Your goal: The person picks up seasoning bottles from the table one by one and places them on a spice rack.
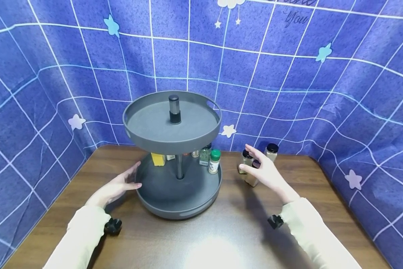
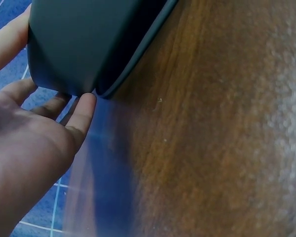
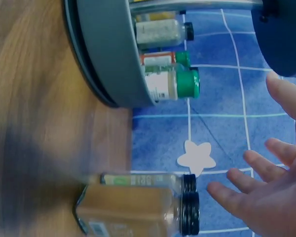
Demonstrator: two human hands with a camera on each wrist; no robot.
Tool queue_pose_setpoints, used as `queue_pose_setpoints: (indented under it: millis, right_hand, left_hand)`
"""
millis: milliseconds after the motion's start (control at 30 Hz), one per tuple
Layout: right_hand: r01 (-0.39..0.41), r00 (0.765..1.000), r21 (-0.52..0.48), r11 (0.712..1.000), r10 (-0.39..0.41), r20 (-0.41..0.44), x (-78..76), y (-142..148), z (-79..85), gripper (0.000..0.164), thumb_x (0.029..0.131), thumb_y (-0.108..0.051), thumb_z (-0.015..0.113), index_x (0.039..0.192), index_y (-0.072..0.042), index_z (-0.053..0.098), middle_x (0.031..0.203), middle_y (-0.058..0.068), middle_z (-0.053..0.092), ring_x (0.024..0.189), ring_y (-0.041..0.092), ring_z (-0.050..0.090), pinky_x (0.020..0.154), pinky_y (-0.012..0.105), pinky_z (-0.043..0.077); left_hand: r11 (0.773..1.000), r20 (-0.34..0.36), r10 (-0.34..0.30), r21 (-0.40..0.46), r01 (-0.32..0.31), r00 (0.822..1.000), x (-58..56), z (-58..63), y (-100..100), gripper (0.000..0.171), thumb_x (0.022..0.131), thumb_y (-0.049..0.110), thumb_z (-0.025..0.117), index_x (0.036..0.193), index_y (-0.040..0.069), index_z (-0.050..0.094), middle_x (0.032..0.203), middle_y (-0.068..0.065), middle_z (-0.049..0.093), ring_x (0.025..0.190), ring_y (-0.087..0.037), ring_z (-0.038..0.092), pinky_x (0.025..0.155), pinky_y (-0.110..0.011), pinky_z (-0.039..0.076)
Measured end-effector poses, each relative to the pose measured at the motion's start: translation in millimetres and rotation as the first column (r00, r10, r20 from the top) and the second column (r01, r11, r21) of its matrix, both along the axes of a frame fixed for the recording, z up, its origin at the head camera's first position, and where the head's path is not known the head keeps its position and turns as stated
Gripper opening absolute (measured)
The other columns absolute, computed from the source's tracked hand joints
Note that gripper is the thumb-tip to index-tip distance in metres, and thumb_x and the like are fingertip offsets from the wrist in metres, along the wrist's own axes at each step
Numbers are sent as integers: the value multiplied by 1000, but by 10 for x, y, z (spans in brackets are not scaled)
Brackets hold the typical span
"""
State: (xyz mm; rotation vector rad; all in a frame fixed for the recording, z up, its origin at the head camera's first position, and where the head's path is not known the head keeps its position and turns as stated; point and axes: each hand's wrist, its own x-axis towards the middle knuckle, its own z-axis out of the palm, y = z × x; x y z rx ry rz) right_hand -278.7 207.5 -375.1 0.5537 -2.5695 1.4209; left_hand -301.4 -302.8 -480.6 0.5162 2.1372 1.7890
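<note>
A dark grey two-tier turntable organizer (image 1: 179, 207) stands on the table, its upper tray bare around a central post. At the lower tray's left side, my left hand (image 1: 112, 188) touches the outer wall with spread thumb and fingers. The left wrist view shows those fingertips (image 2: 83, 116) along the tray's underside edge. My right hand (image 1: 265, 172) is raised with fingers apart, holding nothing. Beside and partly behind it stand several black-capped spice jars (image 1: 272, 151). One of them, filled with tan powder (image 3: 128, 207), lies close to the fingers in the right wrist view.
On the lower tray's back part are a green-capped spice bottle (image 1: 214, 162), a glass jar of green herbs (image 1: 205, 155) and a yellow box (image 1: 158, 159). The upper tray (image 1: 151, 123) overhangs them. A blue gridded curtain (image 1: 288, 86) encloses the wooden table (image 1: 154, 246) behind and at both sides.
</note>
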Motion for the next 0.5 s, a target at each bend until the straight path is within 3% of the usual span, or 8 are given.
queue_pose_setpoints:
  millis: [233, 367, 500]
  right_hand:
    - [143, 986, -85, 986, -149, -72, -30, 93, -68, 63, 83, -14, 73, 139, -8, 45, 141, 14, 47, 129, 35, 42, 102, 52, 38]
    - [217, 973, -118, 969, -225, -57, -58, 147, -129, 62, 82, -11, 72, 138, -6, 45, 142, 15, 46, 131, 35, 40, 103, 53, 37]
    - [241, 969, -174, 955, -246, -6, -59, 174, -173, 65, 83, -8, 71, 140, -3, 41, 144, 18, 42, 134, 39, 35, 105, 56, 33]
  left_hand:
    - [1000, 18, 10, 26, -11, 1000, 24, -6, -9, 90, 89, 4, 61, 152, 10, -2, 158, -12, -14, 140, -38, -18, 108, -63, -6]
    - [1000, 9, 11, 22, -11, 1000, 17, -5, -3, 89, 89, 4, 61, 152, 9, -2, 157, -12, -14, 140, -38, -17, 108, -63, -6]
    - [1000, -5, 10, -2, -10, 1000, 17, -3, -2, 90, 89, 6, 62, 152, 9, -1, 158, -12, -13, 141, -38, -17, 108, -64, -5]
